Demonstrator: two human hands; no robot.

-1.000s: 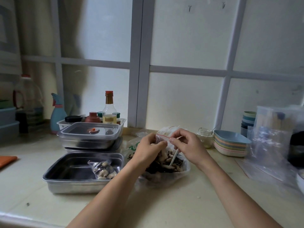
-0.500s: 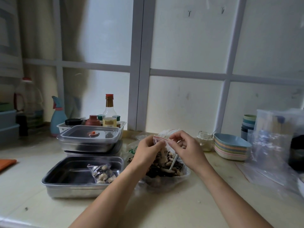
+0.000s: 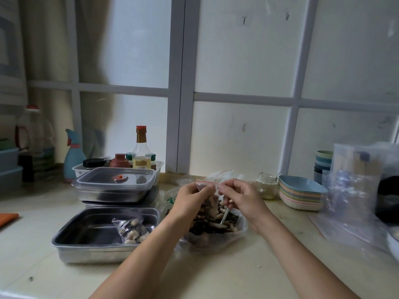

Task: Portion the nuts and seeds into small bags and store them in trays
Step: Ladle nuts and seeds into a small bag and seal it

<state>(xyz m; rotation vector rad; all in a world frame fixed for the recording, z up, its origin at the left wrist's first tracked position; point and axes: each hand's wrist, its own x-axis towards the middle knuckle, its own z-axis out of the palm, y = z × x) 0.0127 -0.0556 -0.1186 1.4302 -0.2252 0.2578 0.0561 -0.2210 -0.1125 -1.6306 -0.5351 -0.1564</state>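
The small bag is pinched at its red-striped mouth by both hands, the left hand at one end and the right hand at the other, with curled fingers almost meeting. It is held upright over the big open bag of nuts and seeds at mid-bench, its seal running left to right. The open steel tray, holding one filled bag, is set to the left, toward the bench's front edge — nearer the left hand — so a leftward carry is probably called for once the mouth is pressed closed.
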